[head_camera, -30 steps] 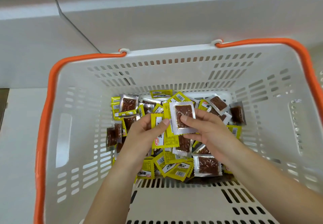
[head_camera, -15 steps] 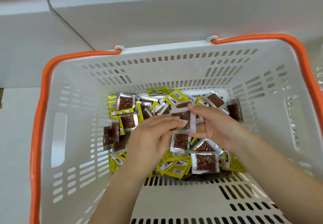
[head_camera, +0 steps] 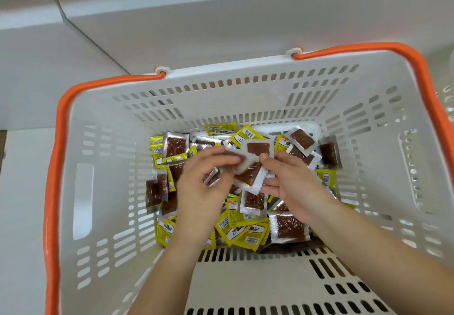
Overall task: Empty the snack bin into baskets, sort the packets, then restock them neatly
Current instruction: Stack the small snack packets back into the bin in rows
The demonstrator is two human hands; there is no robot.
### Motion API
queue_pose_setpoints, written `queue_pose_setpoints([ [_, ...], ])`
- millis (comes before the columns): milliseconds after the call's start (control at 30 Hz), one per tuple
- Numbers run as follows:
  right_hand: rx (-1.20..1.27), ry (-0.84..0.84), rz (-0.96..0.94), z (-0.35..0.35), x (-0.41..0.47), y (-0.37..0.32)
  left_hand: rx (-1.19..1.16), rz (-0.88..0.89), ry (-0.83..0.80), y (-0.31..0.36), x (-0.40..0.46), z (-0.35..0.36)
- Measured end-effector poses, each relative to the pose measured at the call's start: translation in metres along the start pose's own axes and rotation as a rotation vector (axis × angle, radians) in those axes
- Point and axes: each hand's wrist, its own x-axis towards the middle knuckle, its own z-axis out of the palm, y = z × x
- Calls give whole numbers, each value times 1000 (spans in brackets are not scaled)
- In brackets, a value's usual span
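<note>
While your right hand (head_camera: 292, 182) pinches clear packets (head_camera: 255, 165) over the basket (head_camera: 103, 192), your left hand's (head_camera: 201, 182) fingers pinch one blurred packet (head_camera: 235, 161).

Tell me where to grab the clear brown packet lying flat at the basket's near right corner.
Pinch the clear brown packet by its crimped left edge, coming from above: it lies flat on top of yellow packets, and the right hand's forearm overhangs its right side.

White basket (head_camera: 103, 216) on pale counter (head_camera: 22, 192)
</note>
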Motion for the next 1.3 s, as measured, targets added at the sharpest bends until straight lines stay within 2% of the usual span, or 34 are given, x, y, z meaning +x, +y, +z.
queue_pose_setpoints([
  [67,128,-42,17,1,-3,-2,-39,-88,-174,1,-3,3],
  [100,154,-57,15,0,-4,-4,-86,-133,-185,1,-3,4],
  [200,148,-84,22,-1,-4,-2,-148,-225,-58,2,0,2],
  [233,133,-95,16,0,-5,-2,-185,-301,-64,-1,2,0],
  [333,100,-83,-44,3,-6,-2,-371,-569,-226,-6,5,-6],
  [367,82,-54,-67,4,-6,-3,-395,-601,-246,-8,5,-7],
  [500,-190,22,-168,-4,-3,-8,-273,-459,-153,-13,6,-10],
  [600,-312,-87,-115,-5,-6,-9,-228,-400,-178,-11,7,-8],
  [733,-579,-188,-177,-4,-5,1,-26,-279,-200,-7,3,0],
  [800,-583,-190,-139,-7,-2,5,17,-290,-225,-7,3,-3],
  [867,-557,-161,-84,-11,1,5,1,-401,-181,-12,15,-12],
  [933,-582,-112,-57,-11,1,4,168,-467,-49,-27,38,-26],
  [1000,-604,-87,-35,-12,2,5,522,-436,-15,-48,60,-42],
  [1067,-629,-88,-14,-13,4,6,796,-334,-129,-66,70,-50],
  [1200,-635,-99,-5,-16,7,7,1238,-151,-457,-83,69,-49],
  [1233,-635,-99,-4,-17,7,7,1289,-156,-490,-87,68,-50],
  [1300,-631,-98,-6,-17,7,7,1199,-205,-460,-87,66,-52],
])
